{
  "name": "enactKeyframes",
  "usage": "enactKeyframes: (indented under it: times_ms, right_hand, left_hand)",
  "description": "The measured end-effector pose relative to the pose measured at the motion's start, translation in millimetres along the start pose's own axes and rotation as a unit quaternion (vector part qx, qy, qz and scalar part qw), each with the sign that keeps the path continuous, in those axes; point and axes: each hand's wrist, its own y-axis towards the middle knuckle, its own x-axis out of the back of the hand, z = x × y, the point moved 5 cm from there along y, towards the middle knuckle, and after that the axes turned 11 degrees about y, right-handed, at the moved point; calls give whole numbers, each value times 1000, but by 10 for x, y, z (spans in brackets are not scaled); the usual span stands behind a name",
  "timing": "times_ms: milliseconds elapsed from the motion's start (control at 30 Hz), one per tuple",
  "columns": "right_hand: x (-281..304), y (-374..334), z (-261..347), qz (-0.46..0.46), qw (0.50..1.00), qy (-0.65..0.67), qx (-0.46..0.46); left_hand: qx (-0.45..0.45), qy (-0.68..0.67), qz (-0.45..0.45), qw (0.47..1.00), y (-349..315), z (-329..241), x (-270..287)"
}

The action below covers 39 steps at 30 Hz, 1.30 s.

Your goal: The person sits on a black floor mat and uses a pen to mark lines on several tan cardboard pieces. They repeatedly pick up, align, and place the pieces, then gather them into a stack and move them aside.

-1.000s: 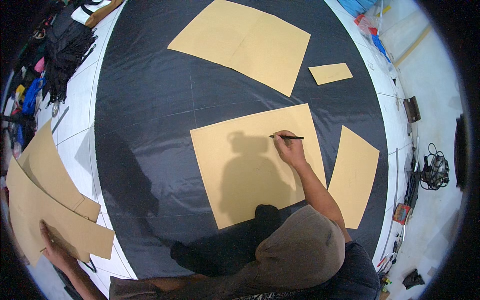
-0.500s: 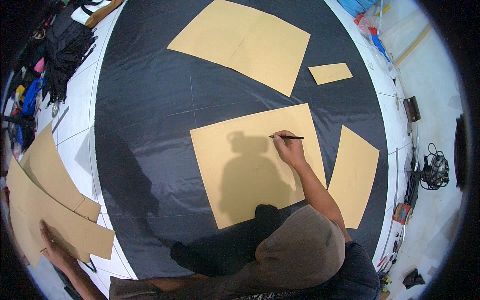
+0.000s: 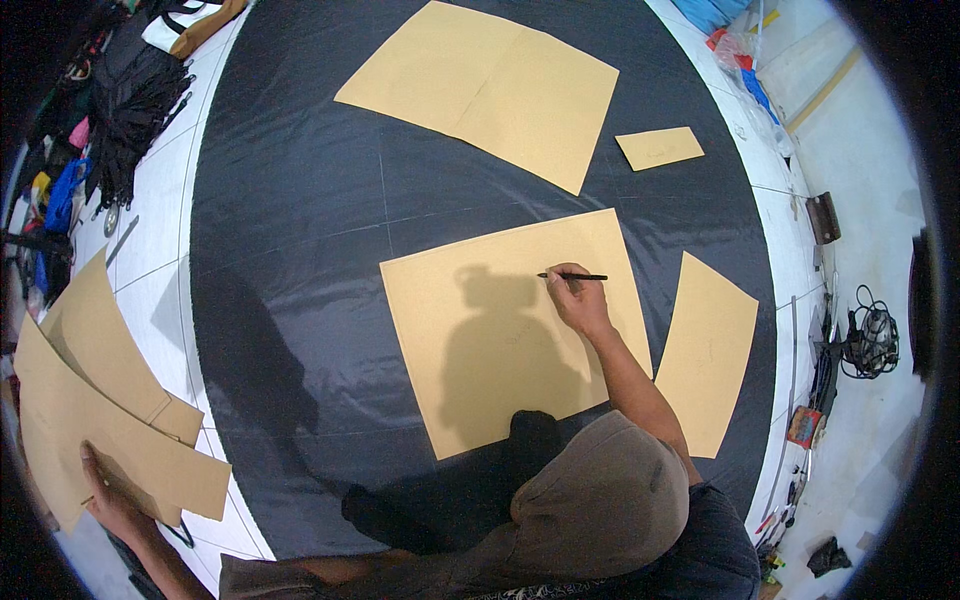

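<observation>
Four matte tan card pieces (image 3: 480,90) lie on the smooth, faintly glossy dark fabric (image 3: 290,160); a sheaf of similar sheets (image 3: 125,440), gripped by the left hand (image 3: 115,500) beside the fabric's left edge, appears not yet laid. The right hand (image 3: 580,300) pinches a slim black pen (image 3: 595,277) over the four-sided card (image 3: 515,335) midway between the fabric's side edges; whether its marking is complete, I cannot tell.

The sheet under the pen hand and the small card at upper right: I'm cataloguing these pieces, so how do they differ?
The sheet is much larger than the card. The right hand holds a black pen over the sheet; no hand is at the card. The sheet is partly shaded, the card evenly lit. Both are tan and lie on dark cloth.
</observation>
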Motion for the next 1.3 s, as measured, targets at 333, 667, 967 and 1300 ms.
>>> enactKeyframes:
  times_ms: [333,667,967,1300]
  right_hand:
    - [10,-6,32,-6,1000,-7,-2]
    - [13,-14,95,-7,1000,-20,18]
    - [16,-3,1,-10,1000,-5,3]
    - [15,-5,-32,-9,1000,-2,0]
  left_hand:
    - [-15,3,5,1000,29,22,15]
    - [-24,-19,9,999,3,-17,-22]
    - [-11,5,3,1000,53,42,37]
    - [-23,-10,10,1000,29,6,10]
